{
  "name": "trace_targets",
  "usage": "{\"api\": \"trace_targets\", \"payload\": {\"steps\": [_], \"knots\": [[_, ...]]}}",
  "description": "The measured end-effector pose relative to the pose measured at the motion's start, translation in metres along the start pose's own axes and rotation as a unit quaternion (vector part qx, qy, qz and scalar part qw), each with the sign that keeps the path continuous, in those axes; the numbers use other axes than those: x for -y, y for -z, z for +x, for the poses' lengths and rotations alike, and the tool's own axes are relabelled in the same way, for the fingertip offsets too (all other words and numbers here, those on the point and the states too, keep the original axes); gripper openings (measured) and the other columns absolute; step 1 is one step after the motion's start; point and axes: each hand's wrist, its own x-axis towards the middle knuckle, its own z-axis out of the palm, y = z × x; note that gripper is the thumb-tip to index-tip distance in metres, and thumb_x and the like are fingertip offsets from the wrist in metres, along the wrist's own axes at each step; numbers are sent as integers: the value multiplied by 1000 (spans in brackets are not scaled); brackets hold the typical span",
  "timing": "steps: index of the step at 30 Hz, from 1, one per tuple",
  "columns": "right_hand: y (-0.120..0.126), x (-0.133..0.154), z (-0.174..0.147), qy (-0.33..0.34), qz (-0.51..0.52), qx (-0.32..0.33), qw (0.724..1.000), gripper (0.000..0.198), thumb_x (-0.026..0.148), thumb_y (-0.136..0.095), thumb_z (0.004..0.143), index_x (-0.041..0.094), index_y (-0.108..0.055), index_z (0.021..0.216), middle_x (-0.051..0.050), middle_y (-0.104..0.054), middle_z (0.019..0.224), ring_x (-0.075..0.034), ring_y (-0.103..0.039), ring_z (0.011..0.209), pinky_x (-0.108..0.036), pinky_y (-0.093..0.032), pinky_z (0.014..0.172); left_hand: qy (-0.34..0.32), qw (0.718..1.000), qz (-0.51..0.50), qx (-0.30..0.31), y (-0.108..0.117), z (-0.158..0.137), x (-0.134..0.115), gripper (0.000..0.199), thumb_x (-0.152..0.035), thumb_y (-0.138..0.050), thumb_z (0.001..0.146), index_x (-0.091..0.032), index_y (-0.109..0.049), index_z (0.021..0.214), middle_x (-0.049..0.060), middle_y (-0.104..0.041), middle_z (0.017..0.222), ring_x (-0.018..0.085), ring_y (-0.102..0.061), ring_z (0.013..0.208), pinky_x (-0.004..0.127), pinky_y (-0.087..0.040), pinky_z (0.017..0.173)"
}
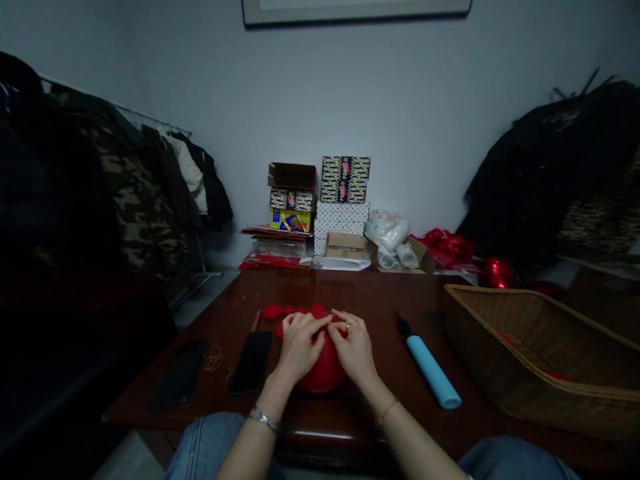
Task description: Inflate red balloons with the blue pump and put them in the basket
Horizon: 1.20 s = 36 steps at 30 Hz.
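Observation:
A round, inflated red balloon (pixel 323 375) sits at the table's near edge, beneath and between my hands. The fingers of my left hand (pixel 301 343) and my right hand (pixel 355 345) meet at the balloon's top, pinched close together. What lies right between the fingertips, likely the balloon's neck, is mostly hidden by the fingers. Just beyond my left hand, several small red balloons (pixel 274 312) lie on the table, partly covered by the hand. A light blue hand pump (pixel 433 375) with a black nozzle rests to the right of my right hand.
The dark wooden table (pixel 395 293) bears a black phone (pixel 252 364), another dark flat device (pixel 180 373) and yellow rubber bands (pixel 213 359) on the left. A wicker basket (pixel 493 357) with red pieces inside stands right. Stacked boxes (pixel 343 220) are behind.

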Motion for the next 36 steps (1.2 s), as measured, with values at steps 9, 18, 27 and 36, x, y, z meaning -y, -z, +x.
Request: {"api": "trace_targets", "payload": {"steps": [9, 18, 27, 36], "knots": [[-4, -4, -3, -6, 32, 13, 999, 19, 29, -53, 78, 26, -71, 72, -4, -66, 111, -22, -51, 110, -41, -35, 97, 18, 999, -22, 26, 4, 0, -8, 34, -12, -45, 78, -28, -60, 105, 3, -59, 92, 22, -50, 92, 38, -34, 84], [-5, -3, -5, -27, 36, 9, 999, 24, 29, -49, 79, 24, -70, 69, -6, -66, 110, -22, -53, 109, -39, -36, 97, 30, 998, -63, 7, 2, 1, -8, 21, -13, -44, 79, -23, -59, 90, 4, -60, 88, 22, -53, 89, 38, -36, 84], [-2, -8, -4, -32, 53, 3, 998, 26, 32, -48, 81, 22, -72, 76, -7, -67, 108, -23, -56, 106, -39, -37, 95, 99, 962, -244, -73, 3, 3, -2, 11, -26, -58, 78, -20, -58, 87, 3, -63, 83, 18, -59, 78, 31, -43, 78], [-4, -19, -7, -9, 94, 10, 995, 23, 37, -60, 77, 24, -70, 92, -7, -63, 116, -22, -56, 108, -40, -39, 95, 133, 919, -362, -85, -4, 6, 7, 18, -30, -62, 78, -18, -58, 90, 5, -64, 89, 17, -61, 82, 32, -48, 80]]}}
